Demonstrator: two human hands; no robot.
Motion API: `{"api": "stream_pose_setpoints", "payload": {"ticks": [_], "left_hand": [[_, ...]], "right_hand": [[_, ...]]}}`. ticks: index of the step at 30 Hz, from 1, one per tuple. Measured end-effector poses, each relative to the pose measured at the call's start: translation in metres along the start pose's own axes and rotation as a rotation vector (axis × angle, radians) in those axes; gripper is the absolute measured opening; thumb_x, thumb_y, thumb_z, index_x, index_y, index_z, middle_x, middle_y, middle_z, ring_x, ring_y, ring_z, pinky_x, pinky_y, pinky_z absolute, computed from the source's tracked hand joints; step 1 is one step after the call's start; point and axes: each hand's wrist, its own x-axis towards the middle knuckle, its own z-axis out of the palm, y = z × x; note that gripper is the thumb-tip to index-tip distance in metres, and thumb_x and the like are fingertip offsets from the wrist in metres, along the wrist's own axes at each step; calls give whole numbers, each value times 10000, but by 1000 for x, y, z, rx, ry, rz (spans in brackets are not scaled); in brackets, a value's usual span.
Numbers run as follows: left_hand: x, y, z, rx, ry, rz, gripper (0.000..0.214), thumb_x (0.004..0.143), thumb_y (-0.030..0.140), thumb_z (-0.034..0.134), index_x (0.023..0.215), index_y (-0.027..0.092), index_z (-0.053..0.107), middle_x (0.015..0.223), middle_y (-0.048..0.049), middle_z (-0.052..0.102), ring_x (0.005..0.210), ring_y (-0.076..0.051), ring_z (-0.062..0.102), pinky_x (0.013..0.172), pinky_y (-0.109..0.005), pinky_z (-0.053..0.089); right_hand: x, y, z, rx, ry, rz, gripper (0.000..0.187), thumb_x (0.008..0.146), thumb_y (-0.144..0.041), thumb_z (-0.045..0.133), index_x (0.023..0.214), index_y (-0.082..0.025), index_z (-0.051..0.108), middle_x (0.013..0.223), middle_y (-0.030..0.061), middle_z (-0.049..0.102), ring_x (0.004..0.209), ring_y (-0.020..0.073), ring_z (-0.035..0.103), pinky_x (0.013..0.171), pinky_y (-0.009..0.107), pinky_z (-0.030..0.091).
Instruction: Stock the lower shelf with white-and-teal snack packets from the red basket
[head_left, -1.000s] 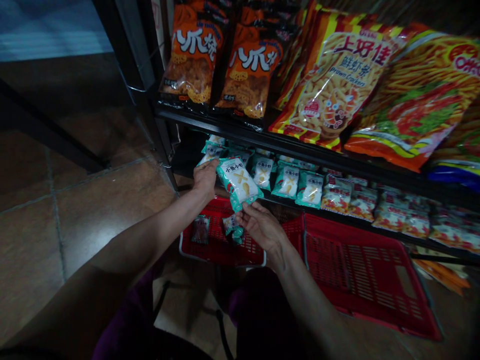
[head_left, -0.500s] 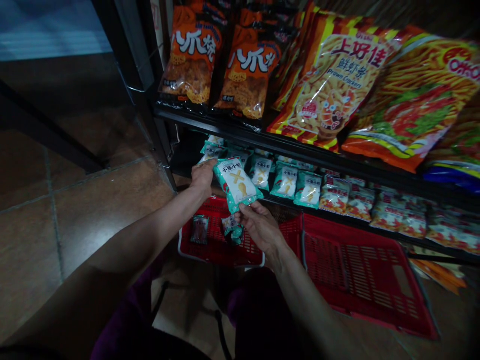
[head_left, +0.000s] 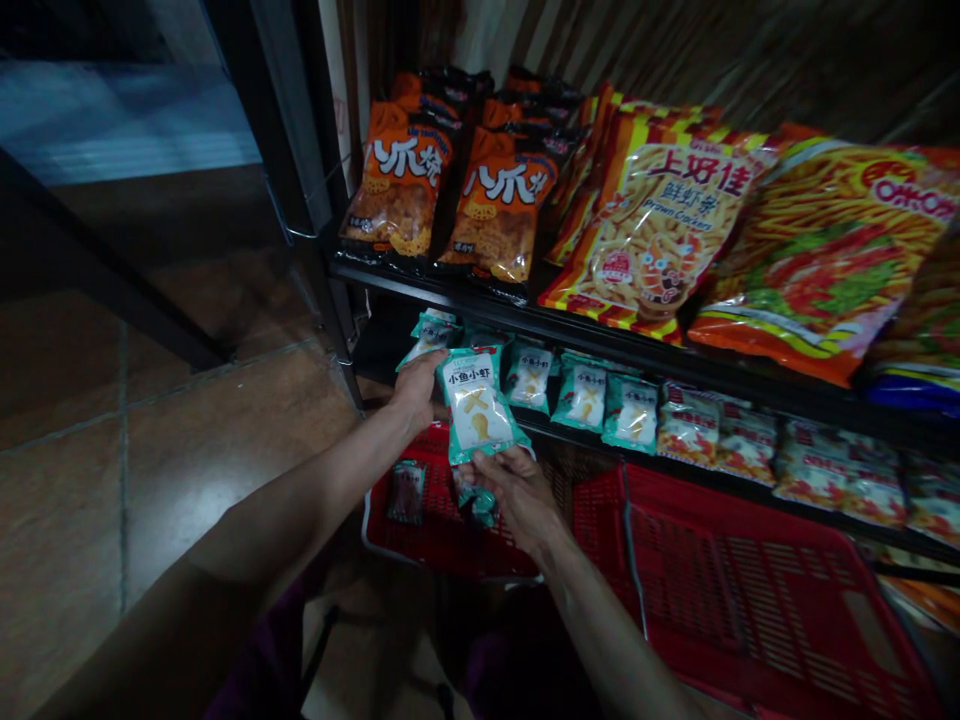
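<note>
A green and white snack bag (head_left: 480, 405) is held between my two hands in front of the lower shelf. My left hand (head_left: 418, 388) grips its upper left corner, and my right hand (head_left: 517, 492) pinches its bottom edge. Beneath the bag stands a red shopping basket (head_left: 450, 555) with a small dark packet (head_left: 407, 492) and some green packaging (head_left: 480, 503) inside; my right hand partly hides that packaging. Matching green snack bags (head_left: 583, 392) line the lower shelf just behind, several of them side by side.
Above, the upper shelf (head_left: 495, 300) carries orange snack bags (head_left: 401, 190), a prawn cracker bag (head_left: 660, 230) and a large noodle-patterned bag (head_left: 825, 260). Red and white packets (head_left: 690, 430) continue rightward on the lower shelf. Another red basket (head_left: 772, 590) lies at right; a black shelf post (head_left: 300, 170) rises at left.
The view has tilted up a little, so the shelves sit lower in the picture. The held snack bag is turned more upright, still gripped by both hands.
</note>
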Motion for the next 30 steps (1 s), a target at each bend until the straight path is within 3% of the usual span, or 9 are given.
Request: {"api": "stream_pose_setpoints", "payload": {"ticks": [15,30], "left_hand": [[3,-1,-4,11,58,-32,191,632,273,728,761,164,641,621,0,639,558,-153,601,580,-298,498],[4,-5,-5,44,130,-145,82,726,212,648,789,171,614,634,-2,631,518,-163,601,582,-359,527]], "right_hand": [[-1,-6,3,90,42,-84,272,561,-356,823,664,-200,625,740,-29,658,612,85,600,604,218,510],[-5,-11,4,46,68,-161,251,549,-345,810,566,-199,607,580,-28,628,550,112,604,592,255,515]]}}
